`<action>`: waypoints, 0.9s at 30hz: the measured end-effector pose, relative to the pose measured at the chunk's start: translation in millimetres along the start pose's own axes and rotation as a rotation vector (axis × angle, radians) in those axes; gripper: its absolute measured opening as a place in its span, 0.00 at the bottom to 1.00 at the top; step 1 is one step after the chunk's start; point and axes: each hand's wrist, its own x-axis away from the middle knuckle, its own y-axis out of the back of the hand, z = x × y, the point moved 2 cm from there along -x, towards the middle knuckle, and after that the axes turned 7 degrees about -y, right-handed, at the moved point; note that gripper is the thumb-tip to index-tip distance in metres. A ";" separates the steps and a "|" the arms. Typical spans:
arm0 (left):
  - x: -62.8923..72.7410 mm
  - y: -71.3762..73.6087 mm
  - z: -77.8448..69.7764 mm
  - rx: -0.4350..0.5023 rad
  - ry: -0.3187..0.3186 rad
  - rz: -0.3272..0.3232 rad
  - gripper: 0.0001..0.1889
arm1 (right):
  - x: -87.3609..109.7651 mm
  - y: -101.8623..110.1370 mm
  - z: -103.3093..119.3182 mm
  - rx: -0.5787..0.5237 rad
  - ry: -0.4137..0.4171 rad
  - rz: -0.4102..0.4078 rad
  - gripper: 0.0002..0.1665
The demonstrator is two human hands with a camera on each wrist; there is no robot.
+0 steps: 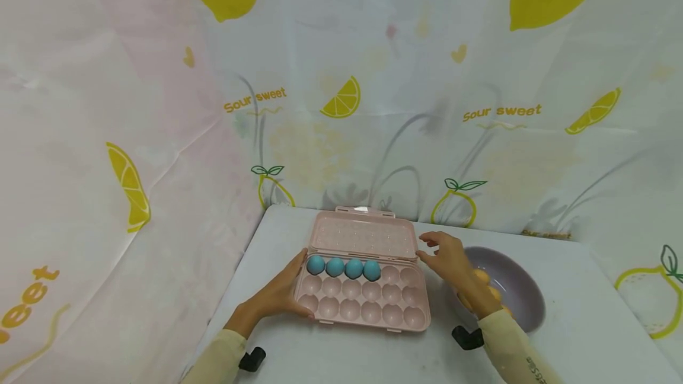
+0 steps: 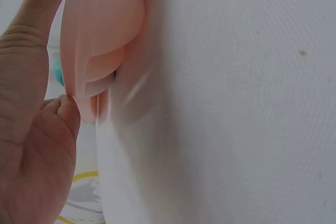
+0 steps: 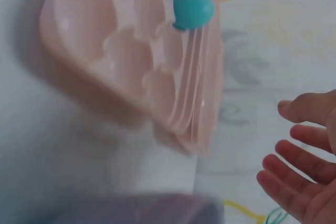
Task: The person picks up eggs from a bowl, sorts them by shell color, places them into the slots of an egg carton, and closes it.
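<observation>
A pink plastic egg box (image 1: 360,299) lies on the table with its lid (image 1: 363,230) folded back. Several blue eggs (image 1: 335,266) fill the left part of its far row; the other cups hold nothing. My left hand (image 1: 277,292) grips the box's left side, thumb at the near corner and fingers toward the hinge; the left wrist view shows this hand (image 2: 34,129) against the box rim (image 2: 73,35). Beside the lid's right edge is my right hand (image 1: 448,261), its fingers loosely spread and holding nothing, as the right wrist view of the hand (image 3: 310,166) confirms.
A grey-purple bowl (image 1: 525,292) stands right of the box, partly behind my right forearm, with several orange-yellow eggs (image 1: 482,276) inside. The white table (image 1: 571,307) meets a lemon-printed cloth (image 1: 389,153) at the back and left.
</observation>
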 end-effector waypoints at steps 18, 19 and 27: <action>-0.1 -0.9 -0.5 0.010 0.029 0.015 0.79 | 26.2 59.5 -70.8 0.310 -0.233 0.161 0.19; -0.1 -1.0 -0.5 0.008 0.032 0.016 0.79 | 27.2 59.8 -73.5 0.320 -0.256 0.178 0.20; -1.8 1.0 -1.0 -0.013 0.026 0.016 0.80 | 32.9 57.1 -86.7 0.341 -0.354 0.288 0.24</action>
